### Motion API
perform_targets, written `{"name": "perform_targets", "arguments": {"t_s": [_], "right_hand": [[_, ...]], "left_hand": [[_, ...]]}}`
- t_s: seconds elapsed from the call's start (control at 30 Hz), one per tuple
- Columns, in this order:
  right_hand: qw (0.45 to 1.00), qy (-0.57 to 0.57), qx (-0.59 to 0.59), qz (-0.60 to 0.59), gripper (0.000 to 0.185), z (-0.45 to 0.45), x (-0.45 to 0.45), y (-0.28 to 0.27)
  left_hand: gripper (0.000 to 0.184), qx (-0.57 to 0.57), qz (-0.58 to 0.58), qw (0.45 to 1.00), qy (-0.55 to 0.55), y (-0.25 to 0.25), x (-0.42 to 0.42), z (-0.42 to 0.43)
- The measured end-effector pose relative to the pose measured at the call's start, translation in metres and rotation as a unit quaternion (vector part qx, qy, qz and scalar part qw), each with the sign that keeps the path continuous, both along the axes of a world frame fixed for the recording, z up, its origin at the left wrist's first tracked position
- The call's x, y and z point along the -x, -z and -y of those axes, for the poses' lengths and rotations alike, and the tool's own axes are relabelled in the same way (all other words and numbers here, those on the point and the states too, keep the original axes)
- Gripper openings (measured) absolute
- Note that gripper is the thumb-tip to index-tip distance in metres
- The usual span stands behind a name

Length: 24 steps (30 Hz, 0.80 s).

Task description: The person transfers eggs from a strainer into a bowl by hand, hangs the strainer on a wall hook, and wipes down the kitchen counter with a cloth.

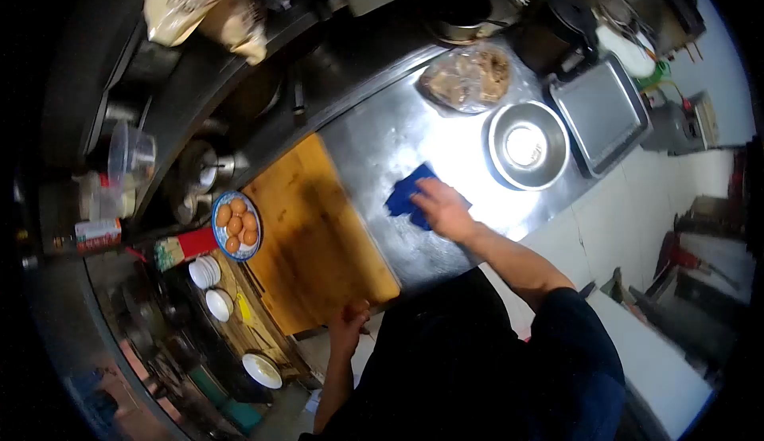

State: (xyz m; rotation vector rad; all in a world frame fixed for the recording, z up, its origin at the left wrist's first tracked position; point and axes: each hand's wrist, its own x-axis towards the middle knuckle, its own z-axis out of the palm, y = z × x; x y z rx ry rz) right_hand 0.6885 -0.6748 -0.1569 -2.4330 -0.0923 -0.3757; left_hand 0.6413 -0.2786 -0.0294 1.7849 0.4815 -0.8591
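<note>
On the steel worktop [362, 150], my right hand [446, 212] presses down on a crumpled blue cloth [408, 196]. Its fingers lie over the cloth, and part of the fabric shows beyond the wrist side. My left hand [347, 325] is at the near edge of a wooden cutting board [306, 234], its fingers curled in and nothing visible in them. Beyond the right hand stands a round steel bowl [497, 150], with a clear plastic bag of brownish food [469, 77] behind it.
A blue-rimmed plate [215, 238] of several brown eggs sits left of the board. White bowls [219, 306] stand on a lower wooden surface. A rectangular metal tray [601, 111] and a dark jug [557, 31] are at the far right. Pale floor tiles [593, 218] lie beyond the worktop.
</note>
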Motion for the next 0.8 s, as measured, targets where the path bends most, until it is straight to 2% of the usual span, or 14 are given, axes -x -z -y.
{"name": "perform_targets", "arguments": {"t_s": [0.03,0.07,0.2,0.27,0.33,0.4,0.43,0.5,0.6,0.63,0.73,0.8], "right_hand": [[0.998,0.057,-0.012,0.011,0.045,0.010,-0.004,-0.007],[0.995,0.089,0.034,-0.022,0.046,0.021,-0.011,-0.014],[0.981,0.189,0.030,0.041,0.044,0.025,-0.108,0.031],[0.973,0.222,0.043,0.042,0.046,0.009,-0.160,0.022],[0.973,0.218,0.042,0.054,0.044,-0.018,-0.200,0.021],[0.986,0.161,0.038,0.038,0.042,-0.058,-0.213,0.020],[0.995,0.098,0.030,0.011,0.042,-0.075,-0.203,0.004],[0.999,0.034,0.030,0.001,0.050,-0.113,-0.167,0.022],[0.998,0.018,-0.031,-0.056,0.068,-0.132,-0.070,-0.009],[0.998,0.005,-0.013,-0.060,0.074,-0.136,-0.032,-0.008],[0.989,-0.080,-0.025,-0.125,0.063,-0.133,0.075,-0.016],[0.986,-0.097,-0.021,-0.135,0.062,-0.111,0.102,-0.017]], "left_hand": [[0.059,-0.014,0.001,1.000,-0.004,-0.006,-0.004,0.001],[0.059,-0.027,0.002,1.000,-0.008,-0.013,-0.006,0.001],[0.053,-0.041,0.000,0.999,-0.032,-0.021,-0.008,0.002],[0.047,-0.005,-0.024,0.999,-0.044,-0.017,0.006,-0.013],[0.047,-0.019,-0.026,0.998,-0.055,-0.031,0.014,-0.007],[0.048,-0.021,-0.035,0.998,-0.056,-0.028,0.018,-0.010],[0.048,-0.019,-0.038,0.997,-0.057,-0.027,0.021,-0.010],[0.047,-0.021,-0.042,0.998,-0.051,-0.022,0.022,-0.009],[0.047,-0.015,-0.048,0.999,-0.015,0.001,0.024,-0.025],[0.047,-0.008,-0.052,0.999,-0.005,0.003,0.019,-0.025],[0.052,-0.022,-0.046,0.999,0.010,-0.006,-0.006,-0.011],[0.054,-0.039,-0.045,0.997,0.038,-0.009,-0.024,-0.002]]}}
